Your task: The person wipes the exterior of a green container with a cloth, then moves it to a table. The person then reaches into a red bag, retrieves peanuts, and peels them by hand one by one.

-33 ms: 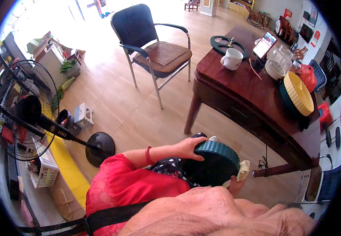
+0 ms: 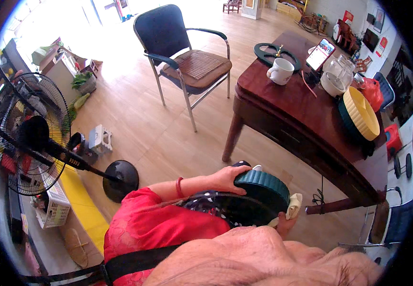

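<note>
A round dark green tray point(image 2: 267, 187) with a fluted side tilts over my lap. My left hand point(image 2: 227, 180) grips its upper left rim, thumb on the inner side and fingers over the outside. At the lower right rim my right hand point(image 2: 287, 223) is closed on a pale yellow cloth point(image 2: 294, 207), which folds over the edge of the tray. Part of the right hand and the lower part of the tray are hidden from sight.
Ahead to the right stands a dark red table point(image 2: 287, 100) with a white mug point(image 2: 281, 71), a green frame point(image 2: 263, 53), a phone point(image 2: 320, 55), glass jars point(image 2: 338, 74) and a yellow divided tray point(image 2: 361, 113). A chair point(image 2: 187, 66) stands ahead, a fan point(image 2: 34, 133) at left.
</note>
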`<state>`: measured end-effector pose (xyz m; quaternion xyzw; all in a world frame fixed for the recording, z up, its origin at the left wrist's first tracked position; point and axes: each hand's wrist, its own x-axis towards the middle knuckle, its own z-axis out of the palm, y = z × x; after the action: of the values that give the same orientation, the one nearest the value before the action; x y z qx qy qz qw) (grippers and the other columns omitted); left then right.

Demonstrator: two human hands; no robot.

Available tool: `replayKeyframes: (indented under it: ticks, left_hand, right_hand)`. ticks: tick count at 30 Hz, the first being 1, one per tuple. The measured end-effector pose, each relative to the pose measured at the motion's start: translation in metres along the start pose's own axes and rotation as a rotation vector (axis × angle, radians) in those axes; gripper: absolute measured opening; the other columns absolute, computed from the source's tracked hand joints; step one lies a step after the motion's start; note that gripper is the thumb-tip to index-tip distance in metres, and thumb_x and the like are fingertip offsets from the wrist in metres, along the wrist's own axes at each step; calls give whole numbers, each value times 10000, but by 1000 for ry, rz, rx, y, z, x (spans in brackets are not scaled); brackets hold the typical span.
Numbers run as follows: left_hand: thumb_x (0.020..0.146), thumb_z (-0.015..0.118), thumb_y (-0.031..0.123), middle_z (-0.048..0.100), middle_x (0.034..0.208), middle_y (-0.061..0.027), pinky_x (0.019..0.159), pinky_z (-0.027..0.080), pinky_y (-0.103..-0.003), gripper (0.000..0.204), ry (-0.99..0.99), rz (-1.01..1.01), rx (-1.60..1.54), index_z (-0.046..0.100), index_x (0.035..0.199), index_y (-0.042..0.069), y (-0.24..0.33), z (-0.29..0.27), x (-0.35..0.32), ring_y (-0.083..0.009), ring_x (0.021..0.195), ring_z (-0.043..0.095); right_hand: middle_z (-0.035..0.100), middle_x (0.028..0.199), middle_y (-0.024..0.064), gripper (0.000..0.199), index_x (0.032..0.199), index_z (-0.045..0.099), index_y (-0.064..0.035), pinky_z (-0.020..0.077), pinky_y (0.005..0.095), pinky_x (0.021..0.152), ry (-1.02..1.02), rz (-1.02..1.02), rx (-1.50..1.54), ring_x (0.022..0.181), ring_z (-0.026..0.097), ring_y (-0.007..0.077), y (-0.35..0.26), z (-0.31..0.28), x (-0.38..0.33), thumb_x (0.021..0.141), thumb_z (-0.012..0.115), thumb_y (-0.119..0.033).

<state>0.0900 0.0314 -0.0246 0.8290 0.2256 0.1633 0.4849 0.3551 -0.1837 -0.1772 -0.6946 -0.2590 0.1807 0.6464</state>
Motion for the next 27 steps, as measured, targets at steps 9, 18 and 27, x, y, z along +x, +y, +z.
replayKeyframes:
  ticks: [9,18,27]
  left_hand:
    - [606,768,361,631,875,-156,695,482,-428,522,-40,142,294,565,997,82,38,-7,16,-358,824,605]
    - [603,735,340,635,846,-189,723,488,-417,560,-27,101,296,576,1050,42,31,6,31,-351,803,618]
    - [588,739,390,631,802,-153,667,495,-427,528,-72,14,397,587,989,81,31,14,44,-348,764,618]
  right_hand:
    - [558,940,158,500,972,561,-81,454,408,669,-677,-782,-606,833,562,353,-225,104,10,577,815,-252]
    - [524,1129,91,641,1230,430,-21,435,340,847,-413,3,-26,1002,520,208,-74,20,20,737,725,-303]
    - [537,1153,109,711,1255,429,1,423,365,878,-321,-182,-167,1013,533,235,-57,27,23,780,627,-490]
